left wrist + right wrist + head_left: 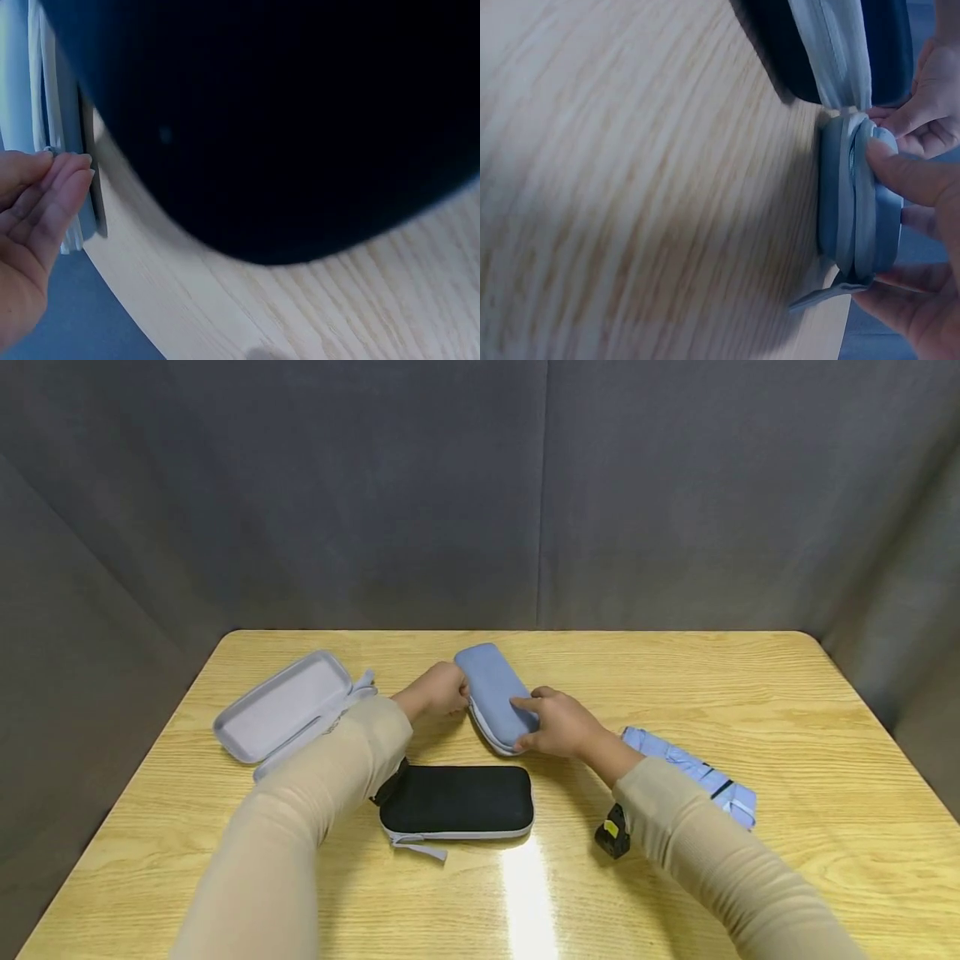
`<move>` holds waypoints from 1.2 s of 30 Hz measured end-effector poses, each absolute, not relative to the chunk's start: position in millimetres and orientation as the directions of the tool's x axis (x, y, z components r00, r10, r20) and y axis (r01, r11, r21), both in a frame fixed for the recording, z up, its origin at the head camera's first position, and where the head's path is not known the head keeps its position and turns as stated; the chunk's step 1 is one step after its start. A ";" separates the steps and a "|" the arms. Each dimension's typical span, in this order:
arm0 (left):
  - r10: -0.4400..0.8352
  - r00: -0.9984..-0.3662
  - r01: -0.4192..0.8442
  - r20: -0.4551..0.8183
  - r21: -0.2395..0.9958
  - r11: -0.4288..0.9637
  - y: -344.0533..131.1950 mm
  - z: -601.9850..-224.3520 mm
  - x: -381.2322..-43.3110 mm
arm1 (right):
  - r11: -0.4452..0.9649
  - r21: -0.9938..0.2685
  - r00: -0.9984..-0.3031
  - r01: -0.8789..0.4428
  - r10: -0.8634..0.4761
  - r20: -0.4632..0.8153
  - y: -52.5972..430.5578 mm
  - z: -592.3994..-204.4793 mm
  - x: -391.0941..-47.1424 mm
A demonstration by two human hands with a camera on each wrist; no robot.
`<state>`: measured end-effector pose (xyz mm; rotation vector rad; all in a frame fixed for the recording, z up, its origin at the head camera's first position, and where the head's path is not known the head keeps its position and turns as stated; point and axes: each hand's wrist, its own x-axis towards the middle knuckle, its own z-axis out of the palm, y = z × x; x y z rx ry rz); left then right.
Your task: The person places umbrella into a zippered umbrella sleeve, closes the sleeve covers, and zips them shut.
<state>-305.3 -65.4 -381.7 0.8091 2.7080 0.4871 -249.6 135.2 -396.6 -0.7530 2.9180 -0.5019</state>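
"Blue fabric-looking case (491,681): where is it, and with how much room?"

"Mid-table, towards the back edge, set at a slant. Wood shows between it and the black case (456,797) in front. To the right, the table (825,752) runs on well past the right hand (561,724) to its edge; leftward, the grey case (281,710) lies spread open near the left edge, partly behind the left sleeve (288,814)."

"And the grip?"

"Both hands are busy. The left hand (441,687) works at the blue case's long side, thumb and fingertips closed in a pinch on the small zip pull (49,149). The right hand grasps the near end — thumb on the zip band, fingers round the other side, spread as far apart as the case is wide."

"Count everything for me."

"Three cases: one blue, one black, one grey. One folded blue bundle (675,755) with dark bands, beside the right sleeve (720,852) — part of it is hidden. Two hands, two pale sleeves, one table."
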 end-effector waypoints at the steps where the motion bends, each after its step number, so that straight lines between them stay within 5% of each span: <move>1: 0.572 -0.803 0.477 -0.169 0.393 0.786 -64.8 -381.5 -304.4 | 0.827 -0.332 -0.876 -0.454 -0.482 -0.002 134.7 -396.7 -249.8; 14: 0.566 -0.802 0.478 -0.191 0.365 0.799 -72.1 -379.2 -304.6 | 0.743 -0.348 -0.796 -0.571 -0.605 0.015 144.1 -392.7 -258.0; 23: 0.536 -0.822 0.454 -0.192 0.346 0.821 -80.1 -379.9 -311.4 | 0.613 -0.210 -0.631 -0.762 -0.776 0.026 148.3 -383.7 -270.6; 36: 0.525 -0.841 0.457 -0.129 0.352 0.817 -82.0 -385.2 -320.9 | 0.575 -0.030 -0.575 -0.817 -0.818 -0.019 131.7 -380.4 -286.9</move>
